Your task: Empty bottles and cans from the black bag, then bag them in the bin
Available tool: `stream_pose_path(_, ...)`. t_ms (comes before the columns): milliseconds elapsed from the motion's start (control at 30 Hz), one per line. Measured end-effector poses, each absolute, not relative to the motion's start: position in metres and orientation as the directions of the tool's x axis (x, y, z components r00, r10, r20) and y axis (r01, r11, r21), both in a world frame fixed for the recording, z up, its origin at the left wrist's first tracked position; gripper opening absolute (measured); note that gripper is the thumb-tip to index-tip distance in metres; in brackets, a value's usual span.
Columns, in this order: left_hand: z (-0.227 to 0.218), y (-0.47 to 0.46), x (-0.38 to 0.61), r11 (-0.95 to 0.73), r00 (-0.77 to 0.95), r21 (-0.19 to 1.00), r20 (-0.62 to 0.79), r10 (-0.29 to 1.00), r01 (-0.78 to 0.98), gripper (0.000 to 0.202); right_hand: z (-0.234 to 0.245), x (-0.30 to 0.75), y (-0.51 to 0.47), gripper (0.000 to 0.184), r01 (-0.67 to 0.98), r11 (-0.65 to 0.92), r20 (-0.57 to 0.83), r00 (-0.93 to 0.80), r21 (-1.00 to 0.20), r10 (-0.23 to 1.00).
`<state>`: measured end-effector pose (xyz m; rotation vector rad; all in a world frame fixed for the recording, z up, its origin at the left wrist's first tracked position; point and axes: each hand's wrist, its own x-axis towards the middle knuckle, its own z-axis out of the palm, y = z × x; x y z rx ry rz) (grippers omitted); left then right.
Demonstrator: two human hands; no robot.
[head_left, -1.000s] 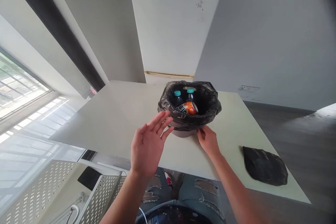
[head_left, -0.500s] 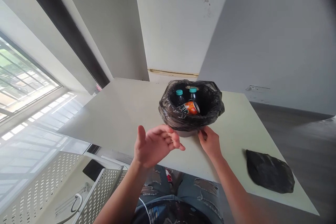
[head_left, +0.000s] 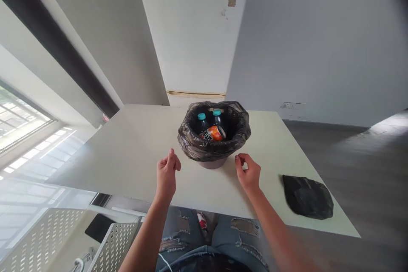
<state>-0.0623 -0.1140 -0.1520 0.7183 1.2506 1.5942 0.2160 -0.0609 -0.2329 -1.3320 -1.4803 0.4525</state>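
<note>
A small bin lined with a black bag (head_left: 194,142) stands on the white table (head_left: 134,153). Inside it are two dark bottles with teal caps (head_left: 202,117) and an orange can (head_left: 214,133). My left hand (head_left: 166,174) hovers to the left of the bin, fingers curled into a loose fist with nothing in them. My right hand (head_left: 247,174) sits to the right of the bin's base, fingers curled and pinched, apart from the bag.
A folded black bag (head_left: 307,196) lies on the table at the right front. An old white fridge (head_left: 191,34) stands behind the table. A perforated white metal rack (head_left: 111,246) is at lower left, beside a window.
My left hand has closed from open fingers into a loose fist and drawn back from the bag. My right hand has come off the bin's base. The view shifted slightly.
</note>
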Motion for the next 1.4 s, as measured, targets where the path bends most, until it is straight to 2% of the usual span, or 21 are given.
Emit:
stream_pose_path(67,-0.166,-0.107,-0.069,0.025,-0.401,0.959,-0.141,0.905,-0.282,0.069,-0.226,0.218,-0.052,0.037,0.329,0.267,0.35,0.229,-0.906,0.908)
stream_pose_path(133,-0.169,-0.098,-0.075,0.088,-0.325,0.938,-0.202,0.924,-0.335,0.074,-0.213,0.223,-0.036,0.046,0.078,0.208,0.221,0.244,-0.975,0.944)
stream_pose_path(233,-0.158,-0.082,-0.082,0.188,-0.137,0.895,-0.263,0.955,-0.404,0.082,-0.185,0.235,-0.004,0.062,-0.219,0.067,0.056,0.056,-0.973,0.997)
stream_pose_path(300,-0.146,-0.07,-0.084,0.191,-0.094,0.882,-0.254,0.963,-0.43,0.07,-0.164,0.241,0.014,0.065,-0.289,-0.03,0.001,-0.104,-0.957,0.995)
stream_pose_path(367,-0.133,-0.058,-0.086,0.135,-0.117,0.892,-0.204,0.972,-0.432,0.054,-0.144,0.244,0.027,0.055,-0.33,-0.082,-0.031,-0.156,-0.941,0.987)
stream_pose_path(433,-0.119,-0.049,-0.089,0.044,-0.178,0.912,-0.127,0.976,-0.409,0.044,-0.124,0.247,0.034,0.04,-0.378,-0.087,-0.043,-0.124,-0.922,0.991)
stream_pose_path(500,-0.101,-0.041,-0.094,-0.057,-0.256,0.925,-0.044,0.966,-0.375,0.036,-0.102,0.251,0.039,0.034,-0.422,-0.034,-0.019,-0.041,-0.906,0.999)
stream_pose_path(600,-0.068,-0.032,-0.102,-0.211,-0.348,0.932,0.101,0.932,-0.295,0.032,-0.064,0.258,0.043,0.031,-0.407,0.088,0.064,0.072,-0.909,0.995)
stream_pose_path(667,-0.045,-0.027,-0.107,-0.276,-0.36,0.935,0.184,0.915,-0.223,0.03,-0.037,0.261,0.043,0.027,-0.338,0.128,0.106,0.082,-0.932,0.991)
stream_pose_path(767,-0.016,-0.021,-0.111,-0.337,-0.401,0.934,0.267,0.876,-0.116,0.026,-0.005,0.257,0.04,0.019,-0.234,0.175,0.156,0.097,-0.956,0.983)
stream_pose_path(933,0.013,-0.009,-0.127,-0.414,-0.456,0.909,0.387,0.801,0.046,0.024,0.026,0.25,0.04,0.015,-0.097,0.35,0.316,0.26,-0.932,0.912)
stream_pose_path(1033,0.024,-0.003,-0.143,-0.401,-0.473,0.908,0.41,0.78,0.125,0.026,0.037,0.256,0.05,0.021,-0.023,0.401,0.377,0.295,-0.916,0.878)
stream_pose_path(1167,0.033,-0.001,-0.16,-0.334,-0.524,0.928,0.37,0.767,0.166,0.03,0.047,0.27,0.065,0.033,-0.017,0.36,0.337,0.313,-0.933,0.888)
stream_pose_path(1300,0.036,-0.005,-0.165,-0.296,-0.505,0.942,0.335,0.796,0.157,0.033,0.054,0.281,0.07,0.035,0.016,0.32,0.308,0.326,-0.947,0.894)
stream_pose_path(1400,0.037,-0.011,-0.16,-0.342,-0.415,0.939,0.325,0.85,0.035,0.028,0.059,0.287,0.067,0.028,-0.006,0.265,0.251,0.296,-0.964,0.922)
